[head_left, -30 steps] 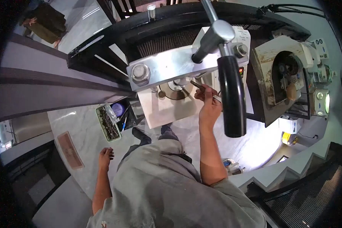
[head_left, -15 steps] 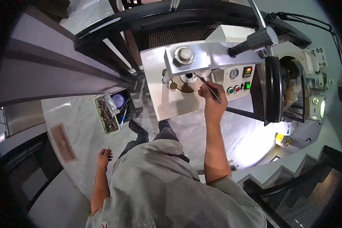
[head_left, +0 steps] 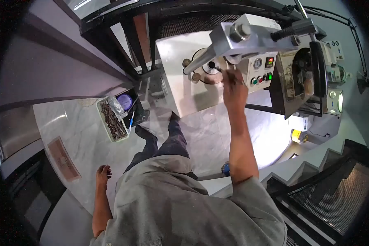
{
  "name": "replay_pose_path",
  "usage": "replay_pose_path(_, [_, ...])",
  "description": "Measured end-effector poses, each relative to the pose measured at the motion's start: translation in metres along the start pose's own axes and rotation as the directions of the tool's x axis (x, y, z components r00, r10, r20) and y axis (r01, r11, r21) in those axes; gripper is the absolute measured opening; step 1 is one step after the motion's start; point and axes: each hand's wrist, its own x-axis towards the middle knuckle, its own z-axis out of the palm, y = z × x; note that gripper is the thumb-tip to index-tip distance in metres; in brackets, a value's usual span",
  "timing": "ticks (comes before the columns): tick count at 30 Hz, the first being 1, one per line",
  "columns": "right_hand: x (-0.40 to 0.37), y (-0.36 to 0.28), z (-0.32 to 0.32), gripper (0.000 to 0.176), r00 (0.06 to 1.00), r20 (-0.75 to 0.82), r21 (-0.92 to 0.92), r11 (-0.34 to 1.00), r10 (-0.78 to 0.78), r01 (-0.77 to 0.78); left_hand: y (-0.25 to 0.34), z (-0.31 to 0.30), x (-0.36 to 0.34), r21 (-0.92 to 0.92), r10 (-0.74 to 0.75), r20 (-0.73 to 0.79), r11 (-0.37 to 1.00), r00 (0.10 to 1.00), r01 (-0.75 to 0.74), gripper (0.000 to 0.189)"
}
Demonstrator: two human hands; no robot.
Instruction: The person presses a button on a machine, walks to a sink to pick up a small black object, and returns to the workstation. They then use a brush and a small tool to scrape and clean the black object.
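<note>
Fingers on the left hand (head_left: 103, 174) curl and look empty, while near the round silver ring (head_left: 210, 71) on the white boxy machine (head_left: 184, 98), a thin dark stick (head_left: 218, 69) is pinched by the right hand (head_left: 235, 88), so the work looks started, not finished.

Loose grey shirt (head_left: 168, 205), dark trousers (head_left: 174, 139).
</note>
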Motion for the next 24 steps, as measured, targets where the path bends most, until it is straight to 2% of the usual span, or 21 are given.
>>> replay_pose_path(1, [0.009,0.012,0.009,0.016,0.994,0.082,-0.004,0.998,0.069,-0.069,-0.006,-0.006,0.005,0.000,-0.004,0.006,1.000,1.000,0.004,0.025])
replay_pose_path(2, [0.019,0.013,0.010,0.017,0.990,0.143,-0.152,0.988,0.005,0.017,-0.011,-0.015,0.011,-0.006,0.012,0.025,1.000,1.000,-0.012,0.025])
replay_pose_path(3, [0.023,0.009,0.009,0.017,0.990,0.143,-0.154,0.988,0.003,0.019,-0.010,-0.018,0.014,-0.017,0.033,0.041,0.999,0.999,-0.032,0.026])
replay_pose_path(5, [0.024,0.002,0.003,0.017,0.934,0.135,-0.257,0.899,-0.330,0.355,-0.008,-0.026,0.014,-0.029,0.062,0.046,0.998,0.997,-0.060,0.026])
replay_pose_path(6, [0.010,0.003,0.000,0.017,0.950,0.040,-0.287,0.907,-0.309,0.307,-0.005,-0.029,0.013,-0.043,0.072,0.011,0.996,0.997,-0.072,0.027])
replay_pose_path(7, [0.000,-0.002,-0.003,0.017,0.949,0.042,-0.291,0.905,-0.313,0.311,-0.004,-0.030,0.012,-0.059,0.080,-0.023,0.995,0.997,-0.081,0.028])
replay_pose_path(8, [-0.009,-0.007,-0.006,0.016,0.983,-0.125,-0.137,0.984,-0.132,0.114,-0.008,-0.033,0.012,-0.048,0.068,-0.040,0.996,0.997,-0.070,0.028])
replay_pose_path(9, [-0.015,-0.010,-0.006,0.015,0.963,-0.257,0.051,0.996,0.085,-0.075,-0.014,-0.033,0.012,-0.050,0.065,-0.038,0.996,0.997,-0.067,0.028])
replay_pose_path(10, [-0.016,-0.020,-0.003,0.015,0.970,-0.212,0.144,0.985,0.123,-0.094,-0.022,-0.036,0.011,-0.046,0.063,-0.005,0.997,0.998,-0.063,0.028])
replay_pose_path(11, [-0.015,0.002,0.002,0.014,0.990,-0.129,0.056,0.996,-0.060,0.068,-0.027,-0.038,0.011,-0.043,0.064,0.026,0.997,0.998,-0.062,0.027])
replay_pose_path(13, [-0.005,-0.008,0.012,0.017,0.995,0.073,0.079,0.994,0.064,-0.070,-0.035,-0.039,0.012,-0.045,0.046,0.042,0.998,0.998,-0.044,0.027])
replay_pose_path(14, [-0.001,0.004,0.015,0.019,0.996,0.085,-0.059,0.998,0.041,-0.036,-0.038,-0.040,0.014,-0.050,0.039,0.040,0.998,0.998,-0.037,0.026])
replay_pose_path(15, [-0.004,0.004,0.013,0.019,0.996,0.082,-0.063,0.997,0.041,-0.036,-0.041,-0.041,0.017,-0.054,0.033,0.038,0.998,0.999,-0.031,0.026])
replay_pose_path(16, [-0.004,0.003,0.015,0.018,0.994,-0.103,0.102,0.993,-0.044,0.054,-0.043,-0.042,0.019,-0.058,0.040,0.037,0.998,0.999,-0.038,0.026])
replay_pose_path(17, [-0.002,0.002,0.019,0.017,0.951,-0.293,0.250,0.952,-0.098,0.175,-0.046,-0.043,0.021,-0.075,0.038,0.016,0.997,0.999,-0.037,0.026])
replay_pose_path(18, [-0.004,-0.021,0.010,0.016,0.939,-0.343,0.210,0.975,0.005,0.071,-0.049,-0.045,0.020,-0.088,0.031,-0.003,0.996,1.000,-0.031,0.025])
replay_pose_path(19, [-0.008,-0.024,0.006,0.016,0.939,-0.343,0.209,0.975,0.005,0.071,-0.051,-0.045,0.017,-0.088,0.030,-0.002,0.996,1.000,-0.030,0.025])
replay_pose_path(21, [-0.010,-0.024,-0.003,0.021,0.966,-0.189,0.362,0.927,0.176,-0.098,-0.051,-0.042,0.015,-0.071,0.022,0.015,0.997,1.000,-0.021,0.025])
replay_pose_path(23, [-0.007,-0.020,-0.004,0.026,0.975,-0.147,0.352,0.930,0.165,-0.105,-0.057,-0.041,0.021,-0.076,-0.010,0.007,0.997,1.000,0.011,0.026])
replay_pose_path(24, [-0.003,-0.017,-0.005,0.025,0.977,-0.071,0.313,0.935,0.200,-0.168,-0.059,-0.039,0.021,-0.082,-0.045,-0.008,0.996,0.999,0.044,0.026])
